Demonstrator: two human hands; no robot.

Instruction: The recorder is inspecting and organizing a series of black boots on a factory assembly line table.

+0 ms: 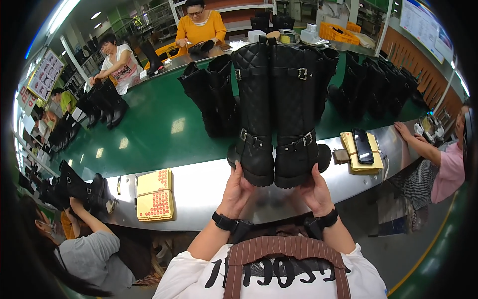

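Note:
Two tall black quilted boots with buckled straps stand upright side by side in front of me, heels toward me. My left hand (238, 192) is closed round the lower side of the left boot (254, 99), near its sole. My right hand (317, 193) grips the right boot (295, 102) in the same way, low on its outer side. The fingers are partly hidden under and behind the feet of the boots. Both boots are just above or at the metal bench edge (199, 187); contact cannot be made out.
Behind lies a green conveyor surface (154, 129) with more black boots (211, 94) and a row of boots (371, 87) at right. Yellow cards (155, 195) lie to the left; a phone (362, 146) rests on another yellow stack (348, 162). Co-workers sit on both sides and opposite.

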